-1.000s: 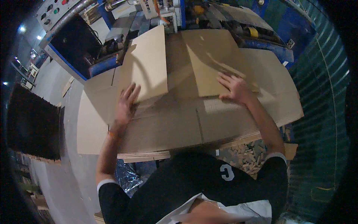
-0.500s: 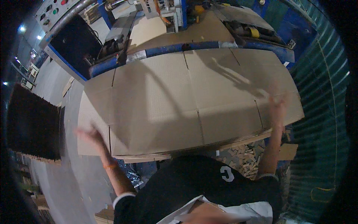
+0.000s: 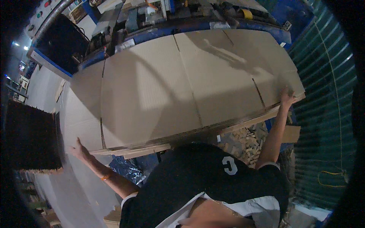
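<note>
A wide brown corrugated cardboard sheet (image 3: 152, 91) with slots and crease lines lies in front of me, on top of other sheets whose edges show along its near side. My left hand (image 3: 80, 151) is at the sheet's near left corner, thumb and fingers apart. At the near right corner, my right hand (image 3: 288, 97) has its fingers bent over the sheet's edge; the thumb is hidden. The sheet's far edge reaches a blue machine bar (image 3: 152, 35).
Beyond the bar stands a machine with rollers and a yellow ring (image 3: 247, 14). A control panel (image 3: 40, 17) is far left, above a dark stack (image 3: 32, 136). Green corrugated wall (image 3: 323, 95) runs along the right. Cardboard scraps (image 3: 247, 144) lie below the sheet.
Both hands have come down to the sheet's near corners, the right one onto its edge. The brown board beyond the blue bar has gone from sight, and rollers show there. The view has shifted.
</note>
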`<state>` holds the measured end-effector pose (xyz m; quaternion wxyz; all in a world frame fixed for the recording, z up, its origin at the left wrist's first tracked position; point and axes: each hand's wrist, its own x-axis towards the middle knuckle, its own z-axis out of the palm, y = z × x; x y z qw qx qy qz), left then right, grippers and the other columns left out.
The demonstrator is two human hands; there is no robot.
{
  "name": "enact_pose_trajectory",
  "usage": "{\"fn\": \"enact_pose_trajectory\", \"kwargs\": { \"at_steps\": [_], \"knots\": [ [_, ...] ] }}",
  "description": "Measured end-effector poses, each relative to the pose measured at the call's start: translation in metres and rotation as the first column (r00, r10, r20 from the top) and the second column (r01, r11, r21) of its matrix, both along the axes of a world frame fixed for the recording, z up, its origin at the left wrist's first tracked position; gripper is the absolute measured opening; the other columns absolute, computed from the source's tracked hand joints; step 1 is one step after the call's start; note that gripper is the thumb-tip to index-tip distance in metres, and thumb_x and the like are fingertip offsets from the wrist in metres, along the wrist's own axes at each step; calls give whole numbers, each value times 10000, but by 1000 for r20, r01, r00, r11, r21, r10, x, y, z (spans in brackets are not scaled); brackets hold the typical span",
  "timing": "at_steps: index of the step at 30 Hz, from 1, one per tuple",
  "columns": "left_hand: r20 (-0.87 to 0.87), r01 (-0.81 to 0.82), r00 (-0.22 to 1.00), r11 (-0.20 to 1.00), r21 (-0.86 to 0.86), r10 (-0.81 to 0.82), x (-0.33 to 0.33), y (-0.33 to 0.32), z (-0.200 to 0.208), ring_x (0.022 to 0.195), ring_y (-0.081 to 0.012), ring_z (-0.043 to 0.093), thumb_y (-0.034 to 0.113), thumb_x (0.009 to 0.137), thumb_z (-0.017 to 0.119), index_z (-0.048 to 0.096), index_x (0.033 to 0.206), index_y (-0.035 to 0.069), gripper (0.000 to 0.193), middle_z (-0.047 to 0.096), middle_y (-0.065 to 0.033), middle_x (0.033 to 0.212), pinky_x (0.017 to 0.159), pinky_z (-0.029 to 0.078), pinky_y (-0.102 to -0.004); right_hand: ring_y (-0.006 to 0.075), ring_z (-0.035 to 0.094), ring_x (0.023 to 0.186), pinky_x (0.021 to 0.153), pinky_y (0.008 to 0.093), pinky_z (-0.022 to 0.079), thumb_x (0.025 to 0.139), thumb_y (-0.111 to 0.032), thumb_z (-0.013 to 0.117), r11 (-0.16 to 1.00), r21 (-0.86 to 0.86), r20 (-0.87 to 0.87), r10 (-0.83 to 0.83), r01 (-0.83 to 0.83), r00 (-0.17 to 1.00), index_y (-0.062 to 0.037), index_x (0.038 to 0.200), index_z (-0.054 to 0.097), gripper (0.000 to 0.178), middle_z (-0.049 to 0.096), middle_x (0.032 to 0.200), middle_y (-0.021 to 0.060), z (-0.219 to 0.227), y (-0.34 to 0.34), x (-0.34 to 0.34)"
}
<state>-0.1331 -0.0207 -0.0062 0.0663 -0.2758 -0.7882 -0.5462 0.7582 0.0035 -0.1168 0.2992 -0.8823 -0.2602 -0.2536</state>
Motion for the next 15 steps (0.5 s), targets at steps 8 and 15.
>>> {"fn": "enact_pose_trajectory", "kwargs": {
  "at_steps": [8, 15],
  "knots": [
    [466, 31, 772, 759, 651, -431, -18, 11, 45, 905, -194, 532, 113, 825, 568, 503, 1034, -38, 266, 563, -128, 1022, 835, 437, -337, 267, 548, 929, 766, 397, 476, 739, -9, 588, 288, 952, -148, 726, -101, 671, 2, 1063, 509, 334, 555, 1061, 126, 122, 4, -57],
    [231, 455, 816, 835, 311, -530, 42, -44, 13, 992, -226, 528, 116, 834, 551, 556, 1095, -23, 296, 572, -118, 1064, 908, 401, -353, 237, 547, 999, 858, 345, 444, 755, 34, 583, 386, 818, -43, 780, -426, 624, 13, 1193, 461, 455, 558, 1116, 122, 190, -91, -217]
  ]
}}
